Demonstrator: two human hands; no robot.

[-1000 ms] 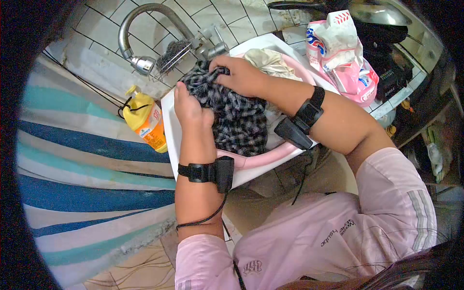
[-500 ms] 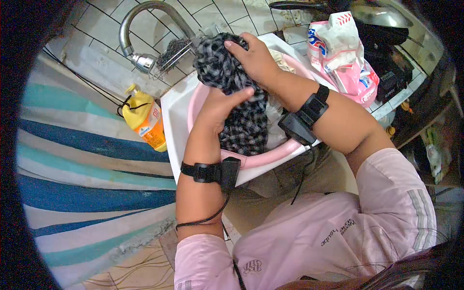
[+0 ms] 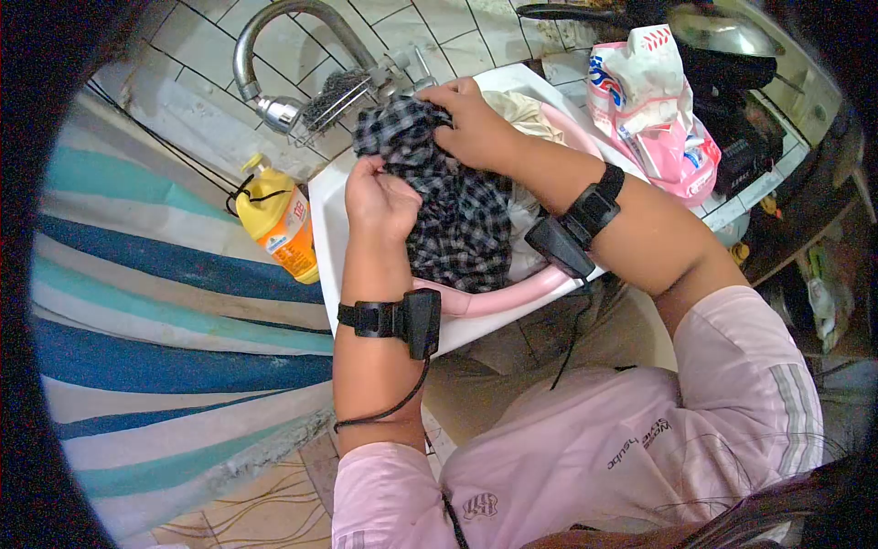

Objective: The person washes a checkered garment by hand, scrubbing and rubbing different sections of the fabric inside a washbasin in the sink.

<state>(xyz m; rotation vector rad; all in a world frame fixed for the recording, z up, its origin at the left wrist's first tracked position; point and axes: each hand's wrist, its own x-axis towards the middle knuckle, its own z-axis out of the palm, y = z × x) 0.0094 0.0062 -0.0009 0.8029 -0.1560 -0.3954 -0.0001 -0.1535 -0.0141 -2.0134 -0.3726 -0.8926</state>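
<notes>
A black, grey and white checked cloth [image 3: 462,224] lies bunched in a pink basin [image 3: 485,300], its upper end lifted above the rim. My right hand [image 3: 477,130] grips that upper end from the right, fingers bent over the fabric. My left hand [image 3: 382,203] is at the cloth's left edge with the palm turned up. Its thumb touches the fabric, and its other fingers are partly hidden under the folds. Behind my right hand, pale cream fabric [image 3: 521,114] shows in the basin.
The basin rests in a white sink [image 3: 331,206] beneath a curved metal faucet [image 3: 245,57]. A wire rack [image 3: 338,112] holds a dark scouring pad. At left stands a yellow bottle [image 3: 277,220]; at right, a pink-and-white detergent bag [image 3: 649,110]. A pan [image 3: 722,32] sits farther back.
My left hand has shifted left and rolled palm up. The cloth's top has dropped and loosened from a tight bunch, and my right hand has come down slightly with it.
</notes>
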